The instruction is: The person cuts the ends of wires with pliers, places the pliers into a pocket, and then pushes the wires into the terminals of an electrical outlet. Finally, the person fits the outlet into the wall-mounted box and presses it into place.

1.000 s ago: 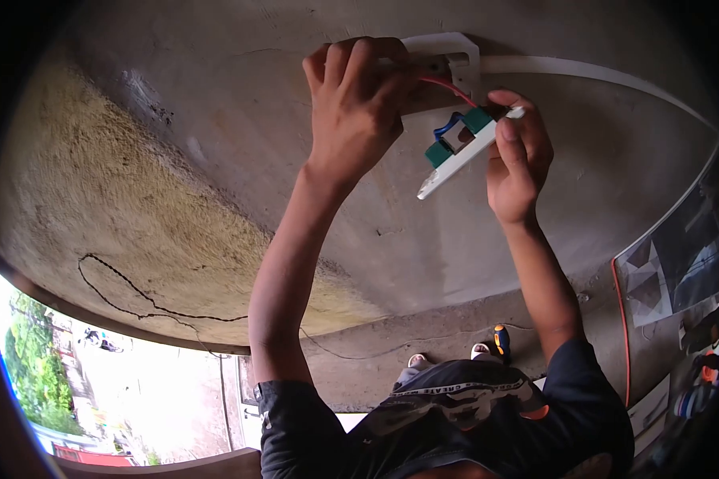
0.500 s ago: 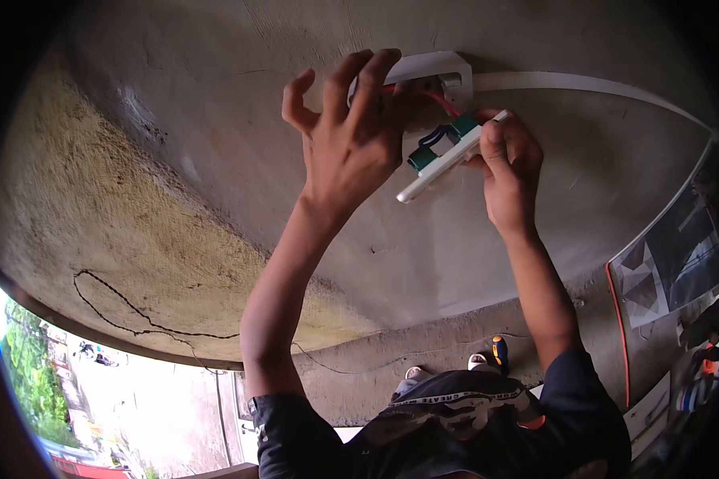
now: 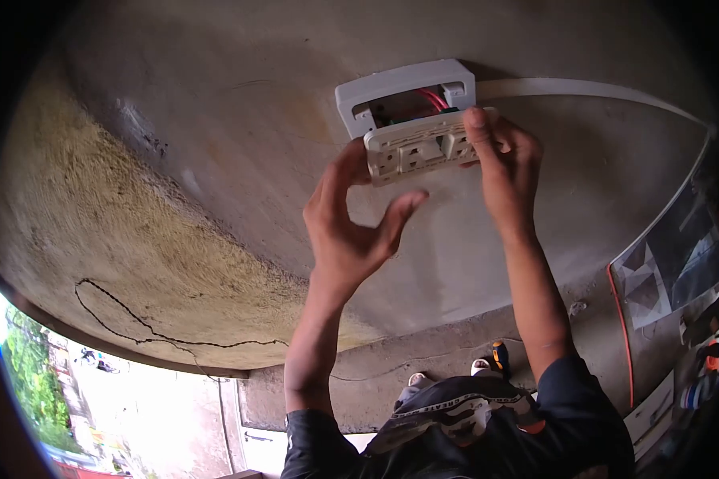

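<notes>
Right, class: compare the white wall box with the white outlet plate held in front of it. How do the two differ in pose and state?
The wall box sits fixed against the concrete wall; the outlet plate is off it, overlapping its lower edge.
The wall box is open, red wires showing inside; the outlet plate shows a closed face with slots.
No hand touches the wall box; the right hand grips the outlet plate, the left hand at its left end.
Both are white plastic rectangles.

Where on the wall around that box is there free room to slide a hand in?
Bare wall lies left of the mounting box and below the outlet plate. It is crowded right: the right hand grips the plate, and white trunking runs off.
</notes>
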Tool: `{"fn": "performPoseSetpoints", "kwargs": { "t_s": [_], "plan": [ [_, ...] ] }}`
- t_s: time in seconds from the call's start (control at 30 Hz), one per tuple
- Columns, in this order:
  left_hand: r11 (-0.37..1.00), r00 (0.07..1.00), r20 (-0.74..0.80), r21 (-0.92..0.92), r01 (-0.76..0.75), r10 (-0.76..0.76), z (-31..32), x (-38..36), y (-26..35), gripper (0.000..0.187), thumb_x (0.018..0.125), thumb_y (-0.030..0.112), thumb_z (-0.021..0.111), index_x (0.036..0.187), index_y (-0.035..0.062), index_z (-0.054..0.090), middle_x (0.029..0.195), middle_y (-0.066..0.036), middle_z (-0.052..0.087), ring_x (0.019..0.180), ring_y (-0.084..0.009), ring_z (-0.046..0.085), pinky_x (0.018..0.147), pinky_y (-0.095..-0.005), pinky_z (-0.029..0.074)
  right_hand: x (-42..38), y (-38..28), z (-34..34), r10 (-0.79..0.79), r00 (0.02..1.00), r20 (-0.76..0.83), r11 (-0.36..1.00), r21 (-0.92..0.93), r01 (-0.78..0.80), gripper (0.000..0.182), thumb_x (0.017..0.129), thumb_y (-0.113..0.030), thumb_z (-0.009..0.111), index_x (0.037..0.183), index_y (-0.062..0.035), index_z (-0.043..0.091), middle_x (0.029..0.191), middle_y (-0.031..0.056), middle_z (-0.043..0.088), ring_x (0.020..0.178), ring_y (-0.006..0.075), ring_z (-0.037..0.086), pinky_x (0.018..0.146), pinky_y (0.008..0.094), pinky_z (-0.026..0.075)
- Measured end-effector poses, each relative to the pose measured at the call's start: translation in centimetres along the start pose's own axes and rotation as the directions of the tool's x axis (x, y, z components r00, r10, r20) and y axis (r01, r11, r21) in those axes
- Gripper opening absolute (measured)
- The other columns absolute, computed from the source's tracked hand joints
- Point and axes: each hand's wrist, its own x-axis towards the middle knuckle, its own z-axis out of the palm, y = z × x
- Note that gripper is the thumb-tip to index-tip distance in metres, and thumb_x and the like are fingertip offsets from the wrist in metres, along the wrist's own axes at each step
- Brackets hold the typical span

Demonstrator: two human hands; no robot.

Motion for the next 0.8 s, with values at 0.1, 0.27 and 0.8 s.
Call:
{"fn": "performPoseSetpoints", "kwargs": {
  "t_s": [0.1, 0.27, 0.8],
  "plan": [
    [0.973, 0.976, 0.008, -0.081, 0.216, -0.216, 0.4, 1.1, 0.1, 0.031, 0.079, 0.016, 0.081, 0.093, -0.0033, 0.063, 0.076, -0.008, 0.069, 0.066, -0.0113, 0.065, 0.063, -0.0262, 0.053, 0.3, -0.8, -0.1, 0.066, 0.998, 0.023, 0.998, -0.003, -0.066, 0.042, 0.086, -0.041, 0.073, 0.08, 0.0007, 0.068, 0.062, -0.0003, 0.061, 0.059, 0.0056, 0.058, 0.054, 0.0228, 0.051],
    [0.914, 0.933, 0.037, -0.19, 0.358, -0.358, 0.3, 1.5, -0.5, 0.029, 0.084, 0.021, 0.077, 0.084, -0.0025, 0.06, 0.066, -0.006, 0.065, 0.061, -0.0079, 0.062, 0.058, -0.0235, 0.051, 1.5, 0.3, -0.4, -0.485, 0.874, 0.029, 0.839, -0.265, 0.475, 0.044, 0.075, -0.028, 0.082, 0.104, 0.0004, 0.065, 0.085, 0.0083, 0.066, 0.075, 0.0155, 0.065, 0.066, 0.0267, 0.054],
    [0.94, 0.974, -0.195, 0.339, -0.041, 0.112, 0.7, 0.7, -2.2, 0.058, 0.075, 0.029, 0.083, 0.12, 0.0018, 0.059, 0.102, -0.011, 0.062, 0.093, -0.0189, 0.061, 0.079, -0.032, 0.051, 2.0, 1.9, -2.1, -0.72, 0.604, 0.34, 0.458, -0.422, 0.783, 0.086, 0.051, -0.009, 0.089, 0.13, -0.0049, 0.056, 0.115, 0.0113, 0.06, 0.094, 0.0239, 0.065, 0.077, 0.0324, 0.059]
  ]
}}
